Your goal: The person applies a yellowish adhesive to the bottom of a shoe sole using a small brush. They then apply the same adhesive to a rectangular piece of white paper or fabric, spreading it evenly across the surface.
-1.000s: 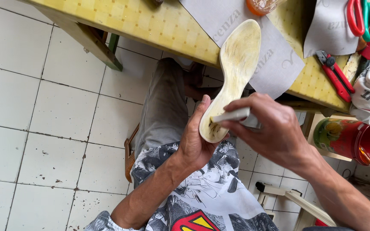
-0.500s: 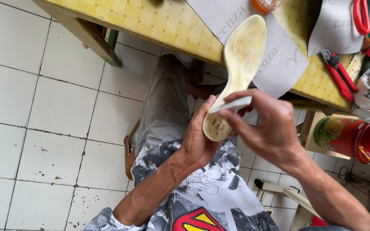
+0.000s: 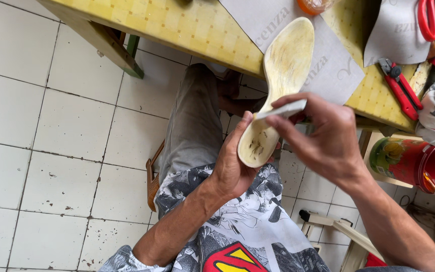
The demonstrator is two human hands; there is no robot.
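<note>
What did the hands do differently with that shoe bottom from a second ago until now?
Very little changed. The right hand slid its small flat grey tool slightly up along the pale yellow foot-shaped insole, from near the heel towards the narrow waist. The left hand kept gripping the heel end. Nothing was picked up or let go. The red cutters and grey sheets on the yellow table stayed put.
</note>
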